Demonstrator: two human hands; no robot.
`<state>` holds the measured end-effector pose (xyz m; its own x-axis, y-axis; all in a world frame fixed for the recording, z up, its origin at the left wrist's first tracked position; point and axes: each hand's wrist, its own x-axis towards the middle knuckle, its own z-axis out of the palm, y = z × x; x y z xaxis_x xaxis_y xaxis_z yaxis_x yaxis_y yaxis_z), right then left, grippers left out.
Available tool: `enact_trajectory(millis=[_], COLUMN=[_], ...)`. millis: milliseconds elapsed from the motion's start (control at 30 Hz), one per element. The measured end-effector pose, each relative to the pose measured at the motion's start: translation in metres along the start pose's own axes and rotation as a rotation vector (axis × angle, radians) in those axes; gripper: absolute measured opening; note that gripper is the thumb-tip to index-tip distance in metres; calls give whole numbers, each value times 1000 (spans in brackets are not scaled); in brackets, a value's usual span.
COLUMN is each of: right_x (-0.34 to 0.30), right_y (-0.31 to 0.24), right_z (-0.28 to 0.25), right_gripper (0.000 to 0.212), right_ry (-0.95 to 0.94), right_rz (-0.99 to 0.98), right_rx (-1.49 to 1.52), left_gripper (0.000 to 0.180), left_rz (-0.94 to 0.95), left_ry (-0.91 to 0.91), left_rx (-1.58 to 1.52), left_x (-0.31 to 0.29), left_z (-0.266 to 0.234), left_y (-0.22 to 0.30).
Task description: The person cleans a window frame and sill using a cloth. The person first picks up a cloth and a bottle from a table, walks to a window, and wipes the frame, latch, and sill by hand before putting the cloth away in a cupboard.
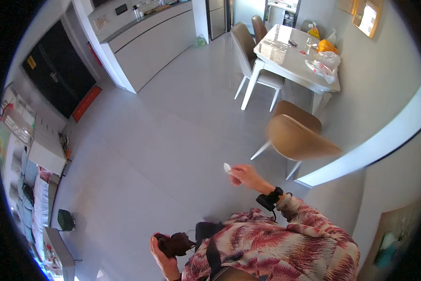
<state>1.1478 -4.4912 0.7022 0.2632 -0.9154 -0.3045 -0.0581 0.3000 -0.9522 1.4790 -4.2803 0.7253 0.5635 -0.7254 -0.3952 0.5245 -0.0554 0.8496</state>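
Low in the view, close to my body, my left hand [160, 258] is closed around a dark brown, glossy thing [178, 244] with two rounded lobes. It resembles sunglasses, but its kind is not certain. My right hand [248, 176] is out in front, over the floor, its fingers pinching a small white piece [227, 167]. That piece is too small to tell whether it is tissue or cloth. A black band with a small device [269, 199] sits on my right wrist.
A brown chair [299, 136] stands just beyond my right hand. Farther off is a white dining table [285, 49] with plastic bags on it. A white counter [154, 44] runs along the back, and a dark door [58, 70] is at left. A sofa [39, 196] lines the left side.
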Motion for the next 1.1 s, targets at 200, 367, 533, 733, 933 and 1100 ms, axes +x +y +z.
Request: enact_trajectory(millis=[200,367,533,733,933,1100], right_x=[72,161,229,289,402,510], right_y=[-12,-45,-86,-81,-102,-146], right_z=[7,27,40,26,-6,-37], right_gripper=[32,34,31,29,31,32], right_ry=[201,278,312,370,406,401], right_rz=[54,-16,5,105,172,134], right_rx=[19,-5,67,175,178,194], left_gripper=[33,31,28,25,26,28], left_rz=[-11,77,40,-40,-99,-76], left_ry=[-89,-208,-294,-420,-474,-526], left_rx=[81,141,82,150,201,295], left_x=[113,216,315,405,499,581], left_z=[59,118,156,234,317,396], left_y=[47,100,130,146,138,158])
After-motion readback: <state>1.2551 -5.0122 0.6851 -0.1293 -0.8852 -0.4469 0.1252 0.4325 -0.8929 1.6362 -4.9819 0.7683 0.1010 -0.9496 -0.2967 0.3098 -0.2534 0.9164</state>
